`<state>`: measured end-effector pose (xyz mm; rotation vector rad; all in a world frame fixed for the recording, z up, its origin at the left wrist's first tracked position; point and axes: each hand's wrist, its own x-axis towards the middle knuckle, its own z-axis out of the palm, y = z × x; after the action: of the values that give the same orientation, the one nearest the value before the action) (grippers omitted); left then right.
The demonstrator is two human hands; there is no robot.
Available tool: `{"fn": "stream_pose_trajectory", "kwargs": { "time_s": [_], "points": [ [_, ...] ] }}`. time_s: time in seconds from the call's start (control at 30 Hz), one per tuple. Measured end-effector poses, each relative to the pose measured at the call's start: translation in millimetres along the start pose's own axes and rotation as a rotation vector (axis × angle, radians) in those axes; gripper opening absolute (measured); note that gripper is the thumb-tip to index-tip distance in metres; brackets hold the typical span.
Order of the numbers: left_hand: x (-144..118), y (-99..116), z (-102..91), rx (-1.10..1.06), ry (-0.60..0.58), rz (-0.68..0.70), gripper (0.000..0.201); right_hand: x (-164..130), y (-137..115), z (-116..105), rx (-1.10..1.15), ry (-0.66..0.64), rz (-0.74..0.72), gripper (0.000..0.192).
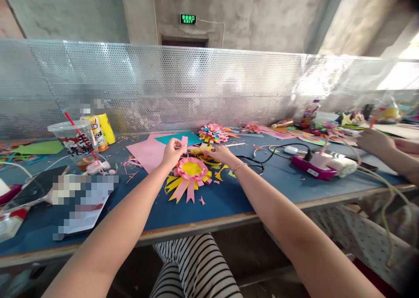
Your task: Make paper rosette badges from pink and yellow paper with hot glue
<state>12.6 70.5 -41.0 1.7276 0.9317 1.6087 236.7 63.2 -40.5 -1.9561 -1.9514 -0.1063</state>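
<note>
My left hand (173, 152) pinches a small pink paper strip (185, 141) that stands up between thumb and fingers. My right hand (223, 155), with a thin bracelet at the wrist, closes its fingertips on the end of a small yellow object (200, 151); its exact kind is unclear. Just below both hands lies a paper rosette (192, 170) with a yellow centre, a pleated pink ring, and pink and yellow notched tails fanning toward me. Yellow paper scraps (221, 172) lie beside it under my right hand. Pink sheets (144, 152) and a teal sheet (163, 138) lie behind my left hand.
A multicoloured paper flower (213, 133) sits behind my hands. Left stand a plastic cup with straw (73, 138) and a tablet-like device (88, 208). A purple power strip (310, 167) with cables lies right, near another person's hand (375, 141). A perforated screen (262, 88) borders the table.
</note>
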Motion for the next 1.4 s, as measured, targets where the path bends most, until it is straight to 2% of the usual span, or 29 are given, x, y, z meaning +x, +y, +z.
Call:
{"fn": "stream_pose_trajectory", "kwargs": {
  "time_s": [0.07,0.13,0.27,0.37,0.5,0.6,0.73,1.0,1.2,1.4],
  "points": [
    [0.3,-1.3,-1.9,0.002,0.006,-0.020,0.017,-2.4,-7.4,4.8,-0.055,-0.043,0.007,0.066],
    [0.2,-1.0,-3.3,0.006,0.006,-0.036,0.015,-4.3,-13.7,8.3,-0.092,-0.031,0.014,0.063],
    [1.2,-2.1,-6.2,0.002,0.024,-0.091,0.017,-4.9,-15.3,8.9,-0.092,-0.010,-0.083,0.038],
    [4.2,-6.1,-10.0,-0.022,0.033,-0.136,0.020,-5.7,-12.2,3.2,-0.044,0.000,-0.092,0.032],
    [8.8,-11.2,-15.5,-0.063,0.079,-0.182,0.023,-9.1,-12.5,-6.7,0.136,0.154,0.072,0.040],
    [9.3,-12.5,-16.8,-0.079,0.101,-0.212,0.025,-9.7,-14.2,-10.5,0.270,0.279,0.099,0.048],
    [6.9,-13.1,-14.9,-0.023,0.044,-0.153,0.023,-8.8,-15.6,-10.1,0.272,0.370,0.029,0.052],
    [2.5,-9.4,-12.1,0.103,-0.040,-0.012,0.015,-10.5,-20.5,-7.5,0.126,0.413,-0.047,0.042],
    [-0.9,-3.9,-10.7,0.156,-0.071,0.005,0.016,-9.6,-20.9,-5.8,0.134,0.398,-0.062,0.036],
    [-0.5,-4.8,-9.0,0.121,-0.097,-0.017,0.014,-9.6,-20.8,-5.6,0.108,0.386,-0.079,0.032]
  ]
}}
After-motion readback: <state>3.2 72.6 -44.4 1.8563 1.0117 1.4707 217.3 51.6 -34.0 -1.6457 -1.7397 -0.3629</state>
